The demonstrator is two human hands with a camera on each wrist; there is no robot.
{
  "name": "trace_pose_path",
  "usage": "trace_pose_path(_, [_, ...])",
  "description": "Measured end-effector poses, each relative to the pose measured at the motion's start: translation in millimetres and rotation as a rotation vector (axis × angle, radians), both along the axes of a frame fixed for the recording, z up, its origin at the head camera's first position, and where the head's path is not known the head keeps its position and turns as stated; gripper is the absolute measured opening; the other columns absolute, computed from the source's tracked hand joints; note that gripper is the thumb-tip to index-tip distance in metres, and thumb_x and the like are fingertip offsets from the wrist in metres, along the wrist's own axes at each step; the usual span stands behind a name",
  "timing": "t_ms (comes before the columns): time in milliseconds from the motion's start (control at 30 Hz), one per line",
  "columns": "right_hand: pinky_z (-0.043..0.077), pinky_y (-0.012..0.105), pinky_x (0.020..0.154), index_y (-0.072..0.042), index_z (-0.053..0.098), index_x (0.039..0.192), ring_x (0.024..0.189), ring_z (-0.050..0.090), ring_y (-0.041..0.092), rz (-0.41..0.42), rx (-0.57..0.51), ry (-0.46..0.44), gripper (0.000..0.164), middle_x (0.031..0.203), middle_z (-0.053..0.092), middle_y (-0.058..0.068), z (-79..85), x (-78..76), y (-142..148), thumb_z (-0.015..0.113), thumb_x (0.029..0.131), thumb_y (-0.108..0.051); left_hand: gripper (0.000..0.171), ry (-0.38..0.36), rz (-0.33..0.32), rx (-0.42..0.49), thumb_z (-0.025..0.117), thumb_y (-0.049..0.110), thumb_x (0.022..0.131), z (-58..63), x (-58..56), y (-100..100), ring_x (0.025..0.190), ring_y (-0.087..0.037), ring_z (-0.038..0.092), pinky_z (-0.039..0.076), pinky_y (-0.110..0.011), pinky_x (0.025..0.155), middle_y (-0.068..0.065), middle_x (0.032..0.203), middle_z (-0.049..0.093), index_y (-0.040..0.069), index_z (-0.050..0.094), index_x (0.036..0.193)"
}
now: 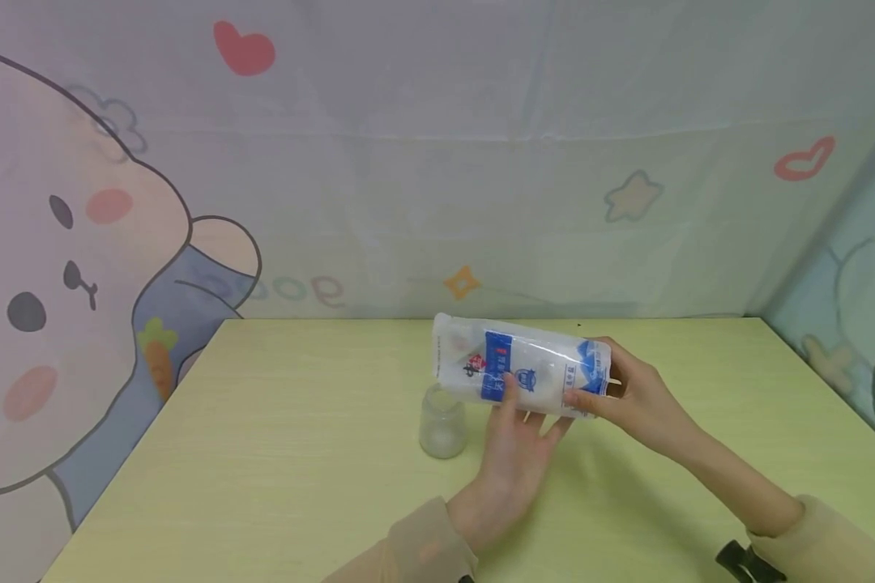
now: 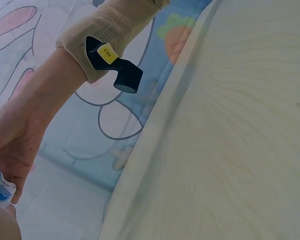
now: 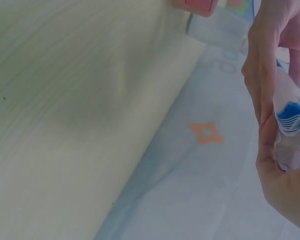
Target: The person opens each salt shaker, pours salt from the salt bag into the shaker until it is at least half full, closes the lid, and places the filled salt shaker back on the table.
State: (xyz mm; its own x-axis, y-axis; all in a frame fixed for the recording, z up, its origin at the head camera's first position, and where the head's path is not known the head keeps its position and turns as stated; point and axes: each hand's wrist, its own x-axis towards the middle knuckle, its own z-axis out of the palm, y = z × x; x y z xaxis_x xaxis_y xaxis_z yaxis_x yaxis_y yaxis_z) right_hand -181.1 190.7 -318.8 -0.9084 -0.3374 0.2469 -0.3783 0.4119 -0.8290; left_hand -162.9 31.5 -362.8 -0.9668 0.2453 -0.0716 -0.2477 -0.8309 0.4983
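Note:
A white, blue-printed plastic bag point(image 1: 543, 372), apparently of salt, is held nearly level above the table, its left end slightly higher. My left hand point(image 1: 514, 461) holds it from below, thumb across the front. At the bag's right end my right hand point(image 1: 642, 401) grips with the thumb in front and the other fingers behind. A small clear glass jar point(image 1: 442, 429) stands upright on the table, close to the bag's lower left edge. The right wrist view catches the bag point(image 3: 294, 117) between both hands. In the left wrist view only its blue end point(image 2: 0, 187) shows, by the right hand point(image 2: 15, 150).
The pale wooden table point(image 1: 277, 453) meets a printed cloth backdrop point(image 1: 408, 202) behind it. In the right wrist view a pinkish-red object point(image 3: 197, 5) of unclear kind appears beside the jar. A black camera mount point(image 1: 747, 563) sits at the right sleeve.

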Motion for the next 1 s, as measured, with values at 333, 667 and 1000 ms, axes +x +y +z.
trace_pose_path(333, [0.056, 0.025, 0.068, -0.018, 0.043, 0.127, 0.085, 0.06, 0.016, -0.005, 0.041, 0.01, 0.059, 0.111, 0.052, 0.005, 8.1, -2.6, -2.0, 0.073, 0.076, -0.022, 0.059, 0.009, -0.008, 0.04, 0.051, 0.048, 0.088, 2.6, -0.4, -0.3, 0.129, -0.02, 0.042, 0.038, -0.043, 0.106, -0.001, 0.139, 0.041, 0.028, 0.025, 0.137])
trace_pose_path(667, [0.056, 0.025, 0.068, -0.017, 0.045, 0.124, 0.086, 0.061, 0.017, -0.006, 0.043, 0.003, 0.057, 0.111, 0.053, 0.006, 11.8, -2.9, -3.2, 0.073, 0.076, -0.023, 0.056, 0.018, -0.008, 0.043, 0.052, 0.043, 0.089, 2.3, 0.4, -1.0, 0.127, -0.018, 0.045, 0.038, -0.042, 0.106, -0.001, 0.138, 0.042, 0.028, 0.027, 0.137])
trace_pose_path(1000, [0.055, 0.022, 0.069, -0.015, 0.048, 0.122, 0.082, 0.061, 0.012, -0.023, 0.092, 0.067, 0.053, 0.106, 0.057, 0.006, 13.9, -4.5, -5.3, 0.073, 0.076, -0.024, 0.052, 0.014, -0.012, 0.09, 0.051, 0.033, 0.091, 1.7, 1.1, -1.3, 0.126, -0.018, 0.045, 0.039, -0.042, 0.105, -0.001, 0.139, 0.041, 0.027, 0.027, 0.137])
